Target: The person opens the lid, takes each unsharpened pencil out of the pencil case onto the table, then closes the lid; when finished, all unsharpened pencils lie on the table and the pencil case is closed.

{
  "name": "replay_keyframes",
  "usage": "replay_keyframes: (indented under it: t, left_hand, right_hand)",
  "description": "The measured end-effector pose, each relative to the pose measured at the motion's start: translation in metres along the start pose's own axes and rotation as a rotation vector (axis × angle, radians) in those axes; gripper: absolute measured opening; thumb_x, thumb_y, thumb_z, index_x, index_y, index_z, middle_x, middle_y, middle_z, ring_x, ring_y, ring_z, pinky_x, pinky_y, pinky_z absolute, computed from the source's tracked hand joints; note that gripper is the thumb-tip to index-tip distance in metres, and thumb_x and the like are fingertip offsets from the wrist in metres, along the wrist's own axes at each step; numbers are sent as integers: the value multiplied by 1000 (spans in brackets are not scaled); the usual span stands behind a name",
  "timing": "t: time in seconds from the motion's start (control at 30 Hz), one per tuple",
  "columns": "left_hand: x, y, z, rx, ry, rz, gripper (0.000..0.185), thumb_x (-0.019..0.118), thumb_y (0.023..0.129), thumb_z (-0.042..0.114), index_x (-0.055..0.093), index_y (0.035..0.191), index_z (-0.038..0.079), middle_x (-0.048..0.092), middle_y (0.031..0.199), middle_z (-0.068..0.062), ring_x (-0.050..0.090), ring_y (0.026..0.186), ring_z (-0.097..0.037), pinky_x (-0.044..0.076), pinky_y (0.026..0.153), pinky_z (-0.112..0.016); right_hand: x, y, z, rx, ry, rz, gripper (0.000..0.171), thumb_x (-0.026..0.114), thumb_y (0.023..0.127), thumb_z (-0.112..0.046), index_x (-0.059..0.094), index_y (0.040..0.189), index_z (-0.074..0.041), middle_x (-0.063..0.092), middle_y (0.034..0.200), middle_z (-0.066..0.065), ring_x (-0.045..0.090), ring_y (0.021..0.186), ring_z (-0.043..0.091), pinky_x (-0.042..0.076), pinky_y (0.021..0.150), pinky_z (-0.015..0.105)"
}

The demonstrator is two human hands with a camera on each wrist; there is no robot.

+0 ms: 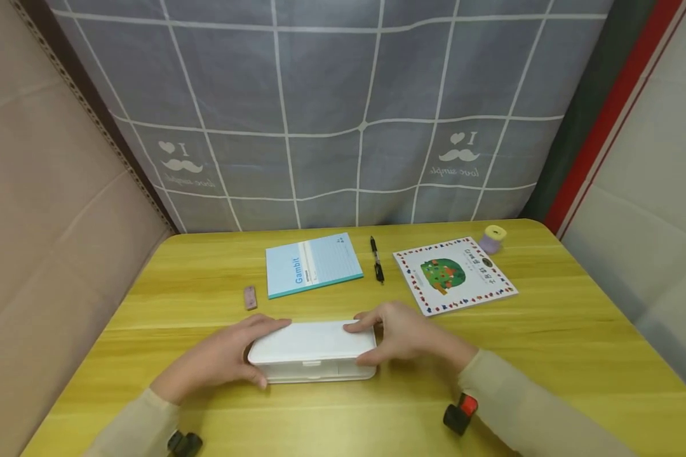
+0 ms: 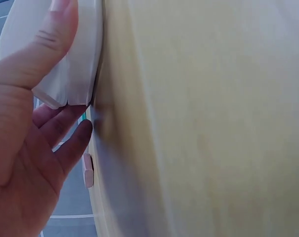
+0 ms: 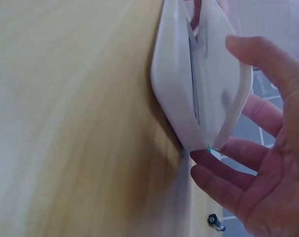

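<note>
A: What sits lowest in the head view?

B: A flat white plastic box with rounded corners (image 1: 313,351), lid closed, lying on the yellow wood-grain table (image 1: 549,343) just below the middle of the frame. The left hand (image 1: 220,358) grasps its left end, thumb on the front wall and fingers curled over the far edge. The right hand (image 1: 403,335) grasps the right end the same way.

A: Do the wrist views agree?

B: Yes. The left wrist view shows the thumb (image 2: 38,47) pressed on the box wall at upper left, fingers wrapped behind it. The right wrist view shows the box's front seam at upper right, cupped between thumb and fingers.

A: And farther up the frame?

B: A small pinkish-brown rectangular eraser (image 1: 250,297) left of centre, then a light-blue paper notebook (image 1: 312,264), a black pen (image 1: 376,259) just right of it, and a white picture book with a green tree (image 1: 453,275). A pale purple ribbon spool (image 1: 493,238) sits at that book's far corner, before a grey checked curtain (image 1: 320,108).
</note>
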State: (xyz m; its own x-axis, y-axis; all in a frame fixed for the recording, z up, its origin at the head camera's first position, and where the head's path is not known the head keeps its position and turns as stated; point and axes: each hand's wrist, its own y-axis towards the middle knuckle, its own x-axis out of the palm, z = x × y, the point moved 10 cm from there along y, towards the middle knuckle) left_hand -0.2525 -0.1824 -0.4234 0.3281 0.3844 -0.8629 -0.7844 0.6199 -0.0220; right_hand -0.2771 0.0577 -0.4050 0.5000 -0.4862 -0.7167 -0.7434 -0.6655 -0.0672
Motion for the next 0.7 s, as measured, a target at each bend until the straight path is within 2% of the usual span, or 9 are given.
replay_keyframes:
  t: [0.13,0.23,0.3,0.37,0.47,0.57,0.63,0.67,0.7]
  left_hand:
    - [3,-2,0,19,-80,-27,106,84,74,50,36,164,21,46,155,-4,52,133,-24,47,108,-53]
    - [6,-3,-1,29,-118,-45,105,83,77,46,32,165,20,43,157,-5,54,131,-22,46,109,-52]
    - [7,-4,-1,21,-138,-53,104,82,79,44,30,166,18,40,160,-7,53,132,-23,46,109,-52]
    - [8,-6,-3,-4,-157,-54,106,82,80,44,27,167,16,36,163,-10,53,132,-26,46,109,-52]
    - [8,-8,-9,-65,-188,-22,118,85,77,44,17,168,14,38,163,-14,48,139,-33,41,112,-56]
    - [6,-7,-14,-115,-217,24,134,91,70,44,5,169,14,45,158,-15,46,141,-35,33,117,-58]
    - [3,-6,-15,-129,-234,52,142,93,66,43,-2,168,13,50,153,-16,48,140,-36,31,117,-59]
    - [3,-5,-15,-130,-238,60,144,93,65,42,-3,168,12,51,152,-17,48,140,-36,31,117,-59]
    - [2,-5,-15,-131,-241,67,146,94,64,42,-4,168,12,51,152,-17,49,140,-35,30,118,-58]
  right_hand:
    - [-2,1,5,1,53,-5,53,91,80,-41,76,129,-25,65,141,10,60,133,24,50,101,42]
    - [-3,2,9,8,75,-12,52,90,81,-44,76,129,-28,64,142,8,60,132,21,52,92,37]
    - [-3,2,10,4,103,-18,51,89,82,-43,76,129,-27,64,143,8,60,132,20,53,88,37]
    - [-2,3,11,-1,131,-22,50,89,83,-42,76,128,-26,64,142,6,59,133,19,55,91,37]
    - [-3,4,12,-7,181,-19,47,86,86,-41,76,128,-24,68,138,-1,58,134,20,53,102,41]
    - [-5,5,14,1,219,2,41,80,92,-42,76,128,-23,70,134,-7,59,134,19,50,105,40]
    - [-7,5,17,16,235,26,36,74,96,-44,77,126,-23,70,132,-10,59,132,15,49,102,33]
    - [-9,6,17,16,248,38,34,71,99,-43,79,123,-20,72,131,-9,65,121,15,51,94,30]
    - [-10,6,18,27,260,51,33,68,101,-43,80,120,-19,75,121,-7,68,109,15,50,85,28]
